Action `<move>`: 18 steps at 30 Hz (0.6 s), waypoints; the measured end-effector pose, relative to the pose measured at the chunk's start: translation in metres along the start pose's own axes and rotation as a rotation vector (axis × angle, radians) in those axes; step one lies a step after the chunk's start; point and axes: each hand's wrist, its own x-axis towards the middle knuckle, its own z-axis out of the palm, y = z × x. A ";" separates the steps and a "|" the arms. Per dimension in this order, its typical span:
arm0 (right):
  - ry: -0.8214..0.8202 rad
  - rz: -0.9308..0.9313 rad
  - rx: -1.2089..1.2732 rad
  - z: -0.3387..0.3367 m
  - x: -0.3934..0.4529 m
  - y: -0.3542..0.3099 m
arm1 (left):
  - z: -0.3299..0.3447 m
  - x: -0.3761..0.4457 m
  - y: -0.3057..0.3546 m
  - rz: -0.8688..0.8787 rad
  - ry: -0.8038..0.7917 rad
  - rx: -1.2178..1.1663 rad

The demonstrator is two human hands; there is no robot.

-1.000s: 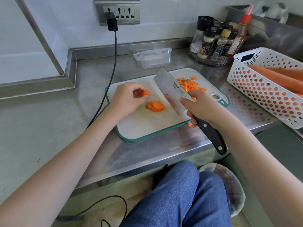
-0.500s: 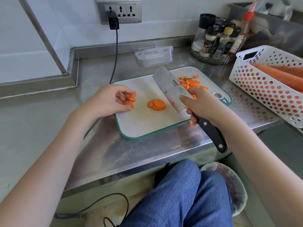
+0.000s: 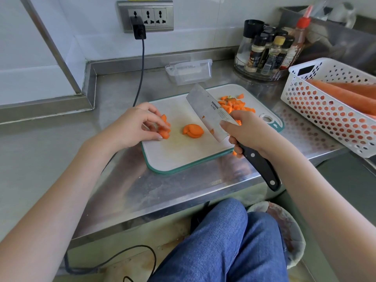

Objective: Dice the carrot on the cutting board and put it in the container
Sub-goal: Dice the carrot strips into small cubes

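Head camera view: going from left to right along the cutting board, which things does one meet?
left hand holding carrot slices → stack of carrot slices → knife → right hand → hanging hole of the cutting board → white basket

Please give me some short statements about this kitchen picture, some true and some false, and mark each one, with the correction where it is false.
1. The right hand holds a cleaver with a black handle. True.
2. The clear container already holds diced carrot. False: it looks empty; the diced carrot pile lies on the cutting board.
3. The left hand holds some carrot slices at the board's left side. True.
4. The white basket is full of potatoes. False: it holds whole carrots.
5. A small stack of carrot slices lies between the two hands. True.
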 end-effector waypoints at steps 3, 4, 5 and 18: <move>-0.010 -0.003 -0.001 0.000 -0.002 -0.001 | 0.002 0.004 -0.001 0.007 -0.004 0.015; -0.013 -0.003 -0.002 0.000 -0.002 -0.001 | 0.001 0.005 -0.001 0.011 0.002 0.019; -0.014 -0.002 -0.001 0.000 -0.003 -0.001 | 0.001 0.006 -0.001 0.015 0.008 0.035; 0.044 -0.069 -0.059 0.009 -0.003 -0.003 | 0.033 0.011 0.026 0.059 0.223 0.119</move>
